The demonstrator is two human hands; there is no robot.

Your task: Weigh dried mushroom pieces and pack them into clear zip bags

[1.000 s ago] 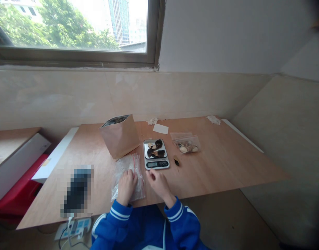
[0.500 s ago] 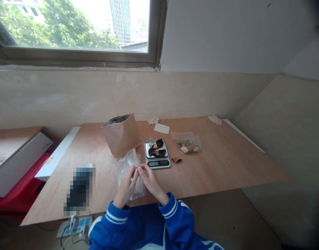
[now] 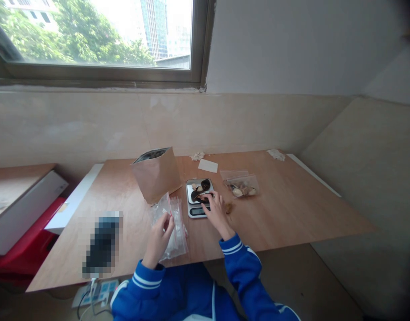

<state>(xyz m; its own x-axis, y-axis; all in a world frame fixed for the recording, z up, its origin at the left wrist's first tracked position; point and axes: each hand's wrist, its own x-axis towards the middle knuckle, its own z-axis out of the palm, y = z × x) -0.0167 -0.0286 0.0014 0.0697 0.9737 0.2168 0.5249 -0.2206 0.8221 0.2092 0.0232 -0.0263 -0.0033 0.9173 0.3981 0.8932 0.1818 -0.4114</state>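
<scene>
My left hand (image 3: 161, 236) pinches the red-striped top edge of a clear zip bag (image 3: 176, 247), which lies on the table with more clear plastic under it. Over the front of a kitchen scale (image 3: 189, 196), my right hand (image 3: 215, 208) has its thumb and fingers apart around a dark, curled dried piece (image 3: 202, 199). Whether the fingertips touch that piece I cannot tell. Another dark piece (image 3: 205, 184) and some pale bits (image 3: 195, 187) also rest on the scale's plate. My right hand covers part of the scale's display panel and partly hides a brown piece (image 3: 228, 208) on the table.
An upright kraft paper bag (image 3: 158, 176) stands behind the clear bag. Right of the scale lies a zip bag of pale pieces (image 3: 245, 187). A white card (image 3: 207, 166) and white scraps (image 3: 276, 154) are near the wall. A pixelated dark object (image 3: 103, 243) lies at left.
My right hand has left the clear bag's edge and moved right and up to the pieces on the scale. My left hand still pinches the bag, now a little lower and to the left.
</scene>
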